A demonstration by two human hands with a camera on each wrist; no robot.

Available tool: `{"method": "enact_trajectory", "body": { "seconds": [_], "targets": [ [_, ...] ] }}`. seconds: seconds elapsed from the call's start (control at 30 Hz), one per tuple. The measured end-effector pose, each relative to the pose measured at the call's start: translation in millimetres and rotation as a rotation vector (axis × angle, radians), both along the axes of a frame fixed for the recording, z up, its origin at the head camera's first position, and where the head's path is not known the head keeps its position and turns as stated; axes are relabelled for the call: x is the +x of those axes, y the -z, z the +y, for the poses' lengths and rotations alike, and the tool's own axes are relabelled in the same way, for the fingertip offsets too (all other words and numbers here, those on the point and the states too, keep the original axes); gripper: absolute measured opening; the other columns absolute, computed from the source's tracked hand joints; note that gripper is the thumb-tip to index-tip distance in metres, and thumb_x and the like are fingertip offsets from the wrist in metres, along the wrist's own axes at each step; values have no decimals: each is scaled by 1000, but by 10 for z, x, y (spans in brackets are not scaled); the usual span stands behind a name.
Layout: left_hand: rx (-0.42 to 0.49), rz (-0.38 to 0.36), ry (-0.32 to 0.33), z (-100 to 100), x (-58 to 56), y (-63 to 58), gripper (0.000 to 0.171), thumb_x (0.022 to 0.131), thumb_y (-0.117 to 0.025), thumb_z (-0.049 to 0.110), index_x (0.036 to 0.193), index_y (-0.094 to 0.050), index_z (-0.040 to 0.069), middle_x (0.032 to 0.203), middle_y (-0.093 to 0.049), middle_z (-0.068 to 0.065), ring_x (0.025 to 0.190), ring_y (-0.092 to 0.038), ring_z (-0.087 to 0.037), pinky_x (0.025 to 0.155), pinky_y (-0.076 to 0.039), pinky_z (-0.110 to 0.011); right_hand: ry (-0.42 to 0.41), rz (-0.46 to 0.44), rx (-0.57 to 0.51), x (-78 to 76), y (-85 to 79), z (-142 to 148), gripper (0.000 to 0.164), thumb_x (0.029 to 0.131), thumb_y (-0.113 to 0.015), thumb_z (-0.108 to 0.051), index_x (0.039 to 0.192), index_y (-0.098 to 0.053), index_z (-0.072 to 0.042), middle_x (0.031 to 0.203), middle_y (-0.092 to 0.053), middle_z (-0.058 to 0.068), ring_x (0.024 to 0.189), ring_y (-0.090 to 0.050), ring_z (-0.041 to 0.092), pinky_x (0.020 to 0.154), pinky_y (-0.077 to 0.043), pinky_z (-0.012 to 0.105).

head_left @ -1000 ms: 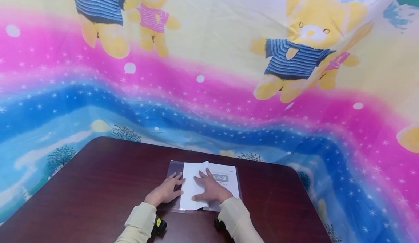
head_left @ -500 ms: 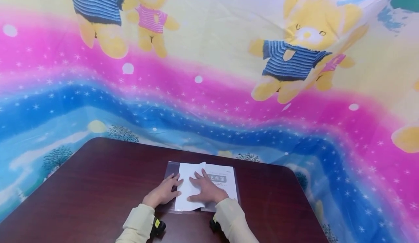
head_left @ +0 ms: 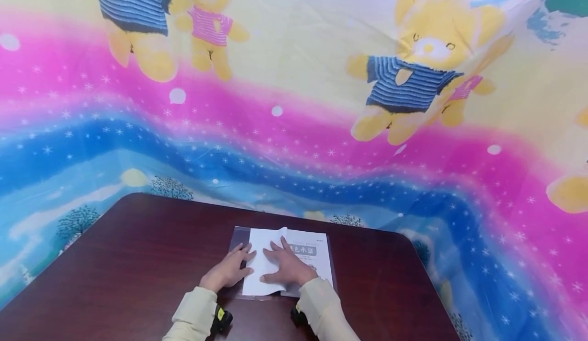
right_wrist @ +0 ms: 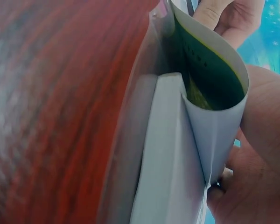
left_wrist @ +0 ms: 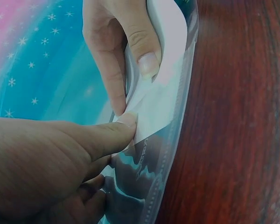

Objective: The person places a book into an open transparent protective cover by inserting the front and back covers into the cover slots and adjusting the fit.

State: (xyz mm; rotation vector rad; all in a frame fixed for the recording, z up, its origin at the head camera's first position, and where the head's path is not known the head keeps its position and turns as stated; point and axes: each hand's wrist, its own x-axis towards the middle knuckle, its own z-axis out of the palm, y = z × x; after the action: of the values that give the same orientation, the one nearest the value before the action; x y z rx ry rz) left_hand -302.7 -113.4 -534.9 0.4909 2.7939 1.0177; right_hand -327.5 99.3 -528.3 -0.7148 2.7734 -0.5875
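Note:
An open book (head_left: 323, 267) lies on the dark table, its printed page facing up on the right. Its white cover (head_left: 261, 239) is turned out to the left over a clear plastic book cover (head_left: 239, 236). My left hand (head_left: 227, 269) has its fingertips and thumb at the white cover's left edge; the left wrist view shows the thumb (left_wrist: 121, 133) on its corner. My right hand (head_left: 288, 265) presses on the white cover near the fold with spread fingers. In the right wrist view the cover (right_wrist: 219, 60) bulges in a loop beside the page block (right_wrist: 163, 140), green inside the loop.
The brown table (head_left: 174, 244) extends to both sides of the book. Behind it hangs a cloth backdrop (head_left: 298, 162) with bears and snowflakes. A black wrist device (head_left: 222, 319) sits at the left sleeve and another (head_left: 297, 316) at the right.
The right hand and the white cover have slid slightly left toward the left hand, and more of the printed title shows. The head view has shifted a little. The left hand has barely moved.

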Motion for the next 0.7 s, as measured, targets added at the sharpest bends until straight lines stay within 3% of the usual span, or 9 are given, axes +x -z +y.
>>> {"method": "enact_trajectory", "body": {
  "seconds": [0.23,0.5,0.7],
  "targets": [
    [-1,9,-1,8,9,4,49,96,-69,12,142,-57,0,160,-38,-22,151,-25,-46,116,-30,-65,6,9,13,5,14,7,77,86,-79,-45,152,-50,-16,164,-34,10,157,-9,37,120,-30,59],
    [6,8,-2,12,20,2,50,97,-69,13,144,-56,0,160,-37,-22,151,-24,-45,117,-30,-65,-12,-31,-39,-59,-57,118,95,89,-76,-47,160,-29,-5,169,-21,13,158,-8,34,123,-24,57],
    [17,-4,2,9,24,19,50,97,-68,13,145,-55,1,161,-35,-22,151,-23,-46,116,-29,-65,6,-75,-44,-71,-137,246,99,86,-78,-49,161,-28,-6,170,-17,11,158,-8,33,123,-23,59]
  ]
}}
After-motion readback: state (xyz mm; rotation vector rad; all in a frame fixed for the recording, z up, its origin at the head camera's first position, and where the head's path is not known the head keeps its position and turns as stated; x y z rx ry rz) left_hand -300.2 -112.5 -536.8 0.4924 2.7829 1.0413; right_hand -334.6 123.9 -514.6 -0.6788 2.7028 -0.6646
